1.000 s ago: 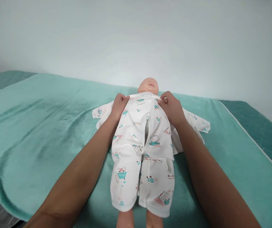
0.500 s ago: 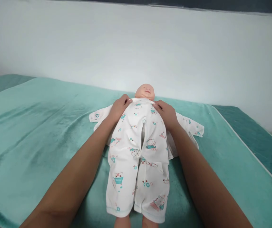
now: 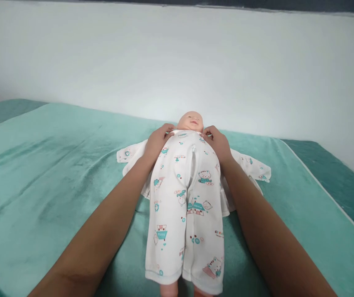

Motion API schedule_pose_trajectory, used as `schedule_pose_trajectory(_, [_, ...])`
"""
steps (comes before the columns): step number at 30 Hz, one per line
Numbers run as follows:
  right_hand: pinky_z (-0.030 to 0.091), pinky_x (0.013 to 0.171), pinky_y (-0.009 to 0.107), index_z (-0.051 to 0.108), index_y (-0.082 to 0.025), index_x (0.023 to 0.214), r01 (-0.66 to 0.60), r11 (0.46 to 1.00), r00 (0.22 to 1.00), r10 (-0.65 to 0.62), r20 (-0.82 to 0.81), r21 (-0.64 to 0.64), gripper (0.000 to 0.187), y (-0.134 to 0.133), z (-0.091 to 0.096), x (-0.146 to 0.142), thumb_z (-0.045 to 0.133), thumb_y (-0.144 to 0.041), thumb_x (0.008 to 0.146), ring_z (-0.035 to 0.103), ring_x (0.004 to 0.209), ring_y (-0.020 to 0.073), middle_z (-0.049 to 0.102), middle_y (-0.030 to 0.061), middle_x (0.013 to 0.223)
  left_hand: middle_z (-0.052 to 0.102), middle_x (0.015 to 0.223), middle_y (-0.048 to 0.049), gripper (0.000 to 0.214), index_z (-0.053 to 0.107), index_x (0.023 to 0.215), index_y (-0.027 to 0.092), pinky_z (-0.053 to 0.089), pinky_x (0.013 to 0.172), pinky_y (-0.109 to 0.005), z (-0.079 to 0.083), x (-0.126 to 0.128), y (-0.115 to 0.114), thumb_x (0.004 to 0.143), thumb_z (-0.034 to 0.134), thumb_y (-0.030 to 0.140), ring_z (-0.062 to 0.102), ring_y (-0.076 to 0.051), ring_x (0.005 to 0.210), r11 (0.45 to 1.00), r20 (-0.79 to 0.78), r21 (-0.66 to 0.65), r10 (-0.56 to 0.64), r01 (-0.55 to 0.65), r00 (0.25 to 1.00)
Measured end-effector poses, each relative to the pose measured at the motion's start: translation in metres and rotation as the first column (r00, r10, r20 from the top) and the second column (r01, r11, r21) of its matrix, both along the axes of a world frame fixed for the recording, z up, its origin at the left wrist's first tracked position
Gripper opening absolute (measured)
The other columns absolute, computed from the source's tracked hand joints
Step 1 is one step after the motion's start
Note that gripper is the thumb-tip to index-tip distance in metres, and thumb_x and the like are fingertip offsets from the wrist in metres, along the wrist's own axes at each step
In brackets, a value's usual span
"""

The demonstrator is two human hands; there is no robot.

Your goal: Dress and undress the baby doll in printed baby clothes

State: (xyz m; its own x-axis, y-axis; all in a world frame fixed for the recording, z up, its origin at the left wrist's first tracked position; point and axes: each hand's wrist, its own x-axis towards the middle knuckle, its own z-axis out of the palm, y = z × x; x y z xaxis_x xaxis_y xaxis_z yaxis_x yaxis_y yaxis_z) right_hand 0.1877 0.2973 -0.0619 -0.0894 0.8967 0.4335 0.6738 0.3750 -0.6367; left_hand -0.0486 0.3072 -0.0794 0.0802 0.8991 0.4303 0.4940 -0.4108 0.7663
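A baby doll (image 3: 190,121) lies on its back, head toward the wall and feet toward me. White printed baby pants (image 3: 172,194) cover it from the chest down to the lower legs. Under them a matching white top (image 3: 251,165) spreads out, its sleeves to both sides. At the waistband's left corner, my left hand (image 3: 160,139) is closed on the pants, thumb on top. My right hand (image 3: 216,141) grips the opposite corner just below the doll's chin, fingers bent. The doll's arms are hidden.
A green plush blanket (image 3: 56,165) with soft folds covers the surface. Behind the doll's head stands a white wall (image 3: 177,62). A darker green strip (image 3: 328,173) runs along the right side.
The pants are straighter and smoother, with the legs shifted slightly right in view. Both hands stay at the waistband, and the right fingers are more curled.
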Motion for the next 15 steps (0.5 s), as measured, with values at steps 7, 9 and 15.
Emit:
schedule_pose_trajectory(7, [0.043, 0.102, 0.047, 0.064, -0.03, 0.131, -0.173, 0.983, 0.972, 0.161, 0.173, 0.058, 0.044, -0.036, -0.004, 0.006, 0.054, -0.034, 0.088, 0.06, 0.119, 0.0322, 0.069, 0.0074, 0.131, 0.064, 0.139, -0.0049, 0.047, 0.065, 0.131, 0.035, 0.035, 0.11, -0.043, -0.007, -0.011, -0.019, 0.085, 0.059, 0.027, 0.057, -0.03, 0.127, 0.998, -0.29, 0.013, -0.054, 0.06, 0.956])
schedule_pose_trajectory(9, [0.041, 0.106, 0.048, 0.063, -0.029, 0.133, -0.168, 0.981, 0.973, 0.151, 0.173, 0.091, 0.046, -0.045, -0.01, 0.011, 0.056, -0.035, 0.088, 0.058, 0.124, 0.0325, 0.067, 0.0077, 0.135, 0.06, 0.145, -0.0075, 0.05, 0.059, 0.138, 0.032, 0.032, 0.112, -0.047, -0.011, -0.013, -0.026, 0.089, 0.055, 0.027, 0.053, -0.032, 0.131, 1.0, -0.352, 0.018, -0.004, 0.011, 0.936])
schedule_pose_trajectory(15, [0.041, 0.109, 0.05, 0.065, -0.022, 0.125, -0.016, 0.983, 1.0, 0.018, -0.009, 0.182, 0.043, -0.092, -0.026, 0.01, 0.059, -0.03, 0.083, 0.054, 0.127, 0.0324, 0.063, 0.0143, 0.135, 0.049, 0.154, -0.0107, 0.054, 0.048, 0.148, 0.022, 0.027, 0.119, -0.045, -0.016, -0.021, -0.05, 0.095, 0.046, 0.028, 0.043, -0.029, 0.141, 0.997, -0.415, 0.073, 0.022, 0.009, 0.91])
